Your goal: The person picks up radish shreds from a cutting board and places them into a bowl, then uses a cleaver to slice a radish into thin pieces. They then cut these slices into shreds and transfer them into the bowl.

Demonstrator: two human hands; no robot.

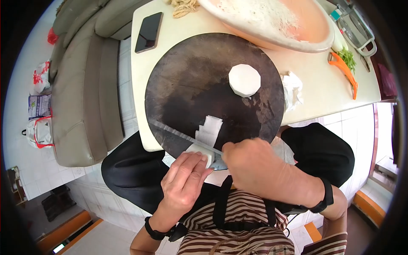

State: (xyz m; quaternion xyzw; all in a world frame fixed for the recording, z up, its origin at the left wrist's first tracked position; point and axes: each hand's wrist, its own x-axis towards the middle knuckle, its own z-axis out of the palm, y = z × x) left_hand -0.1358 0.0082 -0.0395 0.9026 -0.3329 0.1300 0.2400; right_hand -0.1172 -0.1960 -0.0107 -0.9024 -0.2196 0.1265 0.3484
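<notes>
On the round dark cutting board point(187, 72), my left hand point(182, 180) presses its bent fingers onto a white daikon piece point(197, 149) near the board's front edge. My right hand point(255, 165) is closed around the handle end of a knife point(180, 135), whose long blade points left and lies along the daikon's far side. The handle itself is hidden by the fist. Just beyond the blade, overlapping thin daikon slices point(209, 131) lie in a short row. A second thick daikon chunk point(245, 80), with faceted sides, sits at the board's upper right, apart from both hands.
Behind the board stands a wide basin point(263, 36) holding white shreds point(263, 15). A phone point(149, 32) and a tan cloth point(183, 6) lie at the back left. To the right are an orange peeler point(344, 70), green leaves point(347, 58) and crumpled white material point(292, 91).
</notes>
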